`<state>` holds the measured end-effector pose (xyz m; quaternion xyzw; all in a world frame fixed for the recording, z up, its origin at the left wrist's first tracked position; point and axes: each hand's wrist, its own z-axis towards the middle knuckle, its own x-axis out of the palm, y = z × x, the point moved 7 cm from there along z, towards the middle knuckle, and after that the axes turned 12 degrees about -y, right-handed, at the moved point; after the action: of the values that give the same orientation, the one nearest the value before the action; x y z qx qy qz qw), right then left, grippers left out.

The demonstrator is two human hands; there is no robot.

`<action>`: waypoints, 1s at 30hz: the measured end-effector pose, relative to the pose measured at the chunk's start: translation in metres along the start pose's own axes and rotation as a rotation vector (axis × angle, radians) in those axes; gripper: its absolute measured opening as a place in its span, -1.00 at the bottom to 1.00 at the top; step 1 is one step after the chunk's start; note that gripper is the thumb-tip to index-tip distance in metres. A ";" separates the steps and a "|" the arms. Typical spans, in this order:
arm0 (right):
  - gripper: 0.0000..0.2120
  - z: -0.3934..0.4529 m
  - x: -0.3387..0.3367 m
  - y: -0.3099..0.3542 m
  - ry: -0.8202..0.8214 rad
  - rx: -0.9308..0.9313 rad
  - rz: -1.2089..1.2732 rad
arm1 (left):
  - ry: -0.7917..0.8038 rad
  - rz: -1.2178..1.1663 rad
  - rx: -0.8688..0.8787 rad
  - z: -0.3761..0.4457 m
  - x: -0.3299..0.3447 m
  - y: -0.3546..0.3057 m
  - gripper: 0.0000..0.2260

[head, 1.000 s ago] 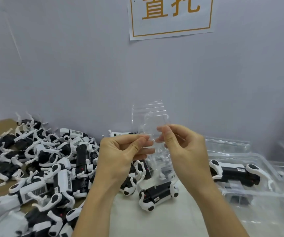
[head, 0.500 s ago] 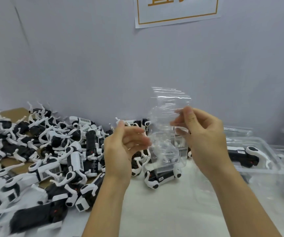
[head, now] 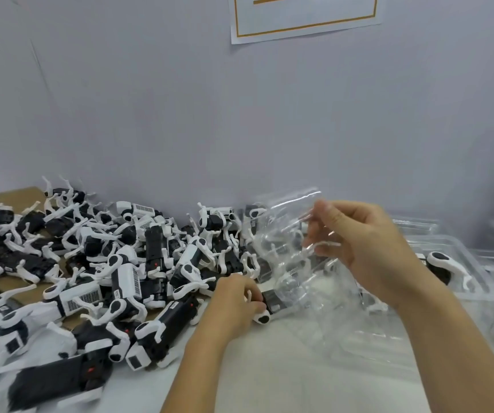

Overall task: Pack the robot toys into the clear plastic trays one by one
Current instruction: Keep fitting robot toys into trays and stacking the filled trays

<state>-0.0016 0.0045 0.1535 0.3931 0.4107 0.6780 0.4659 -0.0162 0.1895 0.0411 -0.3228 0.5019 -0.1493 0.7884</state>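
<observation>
The right hand (head: pixel 362 245) holds an empty clear plastic tray (head: pixel 293 242) up off the table, fingers curled and pinching its upper edge; the tray hangs tilted, its lower part blurred against the toys behind it. At about eight o'clock from it, the left hand (head: pixel 234 299) is down on the white table (head: pixel 269 377), fingers curled round a black-and-white robot toy (head: pixel 266 308) at the near edge of the heap (head: pixel 91 278) — a big tangle of the same toys filling the nine o'clock side. Several carry barcode stickers, too small to read. At three o'clock a packed tray (head: pixel 460 263) holds one toy. At twelve o'clock, a paper sign (head: pixel 305 16) with an orange border is taped to the wall; its characters are cut off.
</observation>
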 end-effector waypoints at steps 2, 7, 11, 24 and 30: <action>-0.67 -0.004 0.004 0.000 0.119 0.004 -0.063 | -0.060 -0.065 -0.052 0.001 -0.006 0.002 -0.88; -0.75 -0.021 0.019 0.005 0.406 0.008 -0.303 | -0.263 -0.234 -0.135 0.003 -0.027 0.007 -0.69; -0.85 -0.033 0.031 0.005 0.578 0.033 -0.491 | -0.284 -0.355 -0.146 0.005 -0.034 0.012 -0.81; -0.78 -0.048 0.052 -0.016 0.725 0.126 -0.867 | -0.483 -0.803 -0.245 0.009 -0.086 0.025 -0.82; -0.81 -0.047 0.046 -0.025 0.746 0.172 -0.895 | -0.502 -0.920 -0.260 0.016 -0.093 0.042 -0.76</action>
<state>-0.0488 0.0448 0.1207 -0.0473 0.7265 0.4721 0.4971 -0.0475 0.2784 0.0827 -0.6300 0.1191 -0.3342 0.6908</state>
